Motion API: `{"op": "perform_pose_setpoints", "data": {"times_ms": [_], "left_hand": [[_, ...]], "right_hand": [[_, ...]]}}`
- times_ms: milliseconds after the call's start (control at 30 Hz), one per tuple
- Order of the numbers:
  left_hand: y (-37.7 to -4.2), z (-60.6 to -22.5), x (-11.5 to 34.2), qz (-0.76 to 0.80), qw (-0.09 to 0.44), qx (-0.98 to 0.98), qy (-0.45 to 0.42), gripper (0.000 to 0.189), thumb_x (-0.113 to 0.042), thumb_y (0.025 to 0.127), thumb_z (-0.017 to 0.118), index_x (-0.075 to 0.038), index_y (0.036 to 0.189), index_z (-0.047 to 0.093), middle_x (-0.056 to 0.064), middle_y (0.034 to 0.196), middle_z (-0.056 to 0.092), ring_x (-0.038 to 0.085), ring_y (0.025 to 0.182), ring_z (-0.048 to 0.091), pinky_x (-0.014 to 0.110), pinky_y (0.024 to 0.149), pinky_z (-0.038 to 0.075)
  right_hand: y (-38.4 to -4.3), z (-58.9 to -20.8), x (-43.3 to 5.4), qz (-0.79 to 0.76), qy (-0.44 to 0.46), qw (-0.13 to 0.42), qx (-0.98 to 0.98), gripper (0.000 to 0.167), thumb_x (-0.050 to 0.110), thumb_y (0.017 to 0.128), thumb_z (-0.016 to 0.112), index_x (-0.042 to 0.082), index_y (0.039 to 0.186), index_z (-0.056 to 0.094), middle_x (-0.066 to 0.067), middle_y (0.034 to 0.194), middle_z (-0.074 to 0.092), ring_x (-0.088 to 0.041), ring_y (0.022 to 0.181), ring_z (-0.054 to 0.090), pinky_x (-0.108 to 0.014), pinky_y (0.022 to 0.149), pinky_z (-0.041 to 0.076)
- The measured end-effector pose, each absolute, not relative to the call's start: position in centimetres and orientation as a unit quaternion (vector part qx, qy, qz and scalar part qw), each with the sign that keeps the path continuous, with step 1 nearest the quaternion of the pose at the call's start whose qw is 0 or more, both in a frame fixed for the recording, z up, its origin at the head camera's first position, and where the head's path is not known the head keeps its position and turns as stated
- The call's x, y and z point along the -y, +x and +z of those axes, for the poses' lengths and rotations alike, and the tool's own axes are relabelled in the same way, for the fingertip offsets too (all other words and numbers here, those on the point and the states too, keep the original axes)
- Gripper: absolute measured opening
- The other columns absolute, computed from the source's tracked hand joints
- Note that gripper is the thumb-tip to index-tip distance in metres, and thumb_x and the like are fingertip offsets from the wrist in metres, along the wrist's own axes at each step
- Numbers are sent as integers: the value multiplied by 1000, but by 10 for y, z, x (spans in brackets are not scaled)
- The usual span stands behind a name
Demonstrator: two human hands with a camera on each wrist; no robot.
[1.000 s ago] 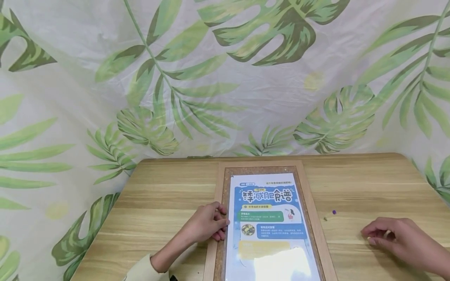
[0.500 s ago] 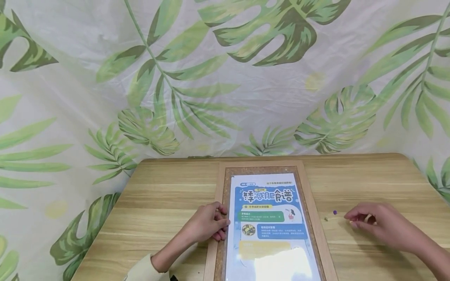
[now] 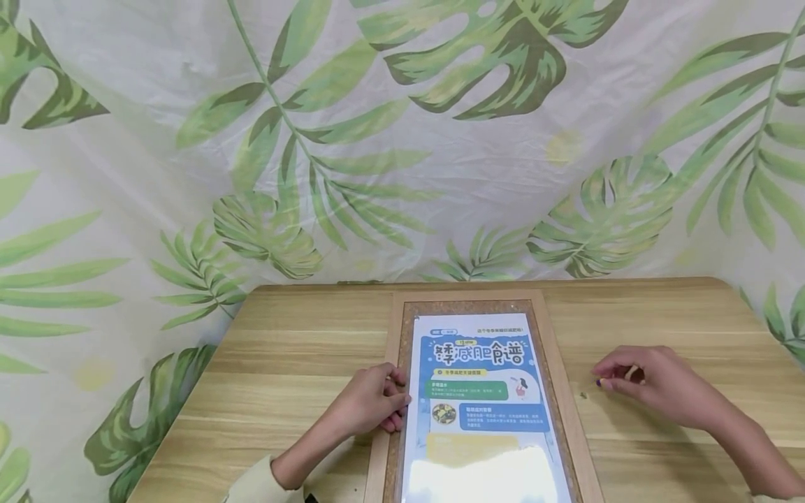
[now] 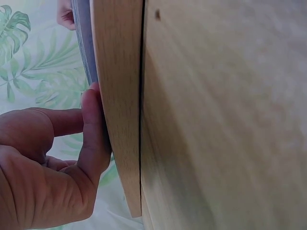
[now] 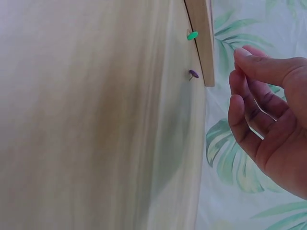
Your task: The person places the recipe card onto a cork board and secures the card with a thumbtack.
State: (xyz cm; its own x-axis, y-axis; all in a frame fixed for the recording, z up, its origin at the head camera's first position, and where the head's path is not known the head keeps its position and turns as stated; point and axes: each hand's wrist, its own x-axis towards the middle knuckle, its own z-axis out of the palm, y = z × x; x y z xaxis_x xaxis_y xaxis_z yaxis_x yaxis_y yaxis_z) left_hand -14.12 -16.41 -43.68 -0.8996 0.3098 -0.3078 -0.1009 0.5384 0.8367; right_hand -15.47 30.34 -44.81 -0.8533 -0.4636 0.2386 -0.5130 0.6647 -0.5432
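A poster (image 3: pixel 476 412) lies in a wooden-framed corkboard (image 3: pixel 399 328) on the table. My left hand (image 3: pixel 374 398) rests over the board's left rail with bent fingers, its thumb at the poster's left edge. Seen from the left wrist, my left hand (image 4: pixel 53 167) lies above the rail, fingertips at its inner side. To the right of the board, my right hand (image 3: pixel 660 384) hovers low with thumb and index finger close together, right at a purple thumbtack (image 5: pixel 193 74). Nothing shows in its grasp. A green thumbtack (image 5: pixel 192 35) lies closer to the frame.
The wood-grain table (image 3: pixel 302 349) bears the board near its middle. Behind it hangs a leaf-patterned cloth (image 3: pixel 377 175), also along both sides. Glare covers the poster's lower part. A tiny dark speck (image 4: pixel 157 15) lies on the table left of the board.
My right hand has moved left and away from me across the table, up to the purple thumbtack. The left hand and the board stay where they were.
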Motion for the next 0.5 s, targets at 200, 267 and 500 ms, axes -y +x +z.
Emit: {"op": "perform_pose_setpoints", "data": {"times_ms": [200, 267, 500], "left_hand": [[-141, -437, 166, 476, 216, -850, 66, 23, -2, 101, 71, 7, 119, 61, 8, 77, 72, 16, 57, 71, 35, 53, 65], [-140, -437, 166, 474, 217, -851, 65, 23, -2, 101, 71, 6, 119, 61, 8, 77, 72, 17, 57, 71, 35, 53, 65], [-142, -435, 166, 477, 222, -848, 66, 22, -3, 101, 70, 6, 119, 60, 8, 77, 72, 16, 57, 71, 35, 53, 65]], "right_hand": [[-164, -440, -292, 326, 266, 21, 907, 17, 6, 91, 84, 19, 101, 80, 20, 85, 72, 7, 78, 61, -21, 64, 58], [-169, -438, -287, 333, 263, 14, 905, 15, 6, 92, 83, 18, 102, 81, 18, 85, 72, 6, 77, 62, -21, 65, 58], [-189, -434, -268, 344, 266, -12, 900, 11, 10, 96, 81, 13, 106, 81, 16, 88, 73, 4, 79, 62, -22, 66, 59]]}}
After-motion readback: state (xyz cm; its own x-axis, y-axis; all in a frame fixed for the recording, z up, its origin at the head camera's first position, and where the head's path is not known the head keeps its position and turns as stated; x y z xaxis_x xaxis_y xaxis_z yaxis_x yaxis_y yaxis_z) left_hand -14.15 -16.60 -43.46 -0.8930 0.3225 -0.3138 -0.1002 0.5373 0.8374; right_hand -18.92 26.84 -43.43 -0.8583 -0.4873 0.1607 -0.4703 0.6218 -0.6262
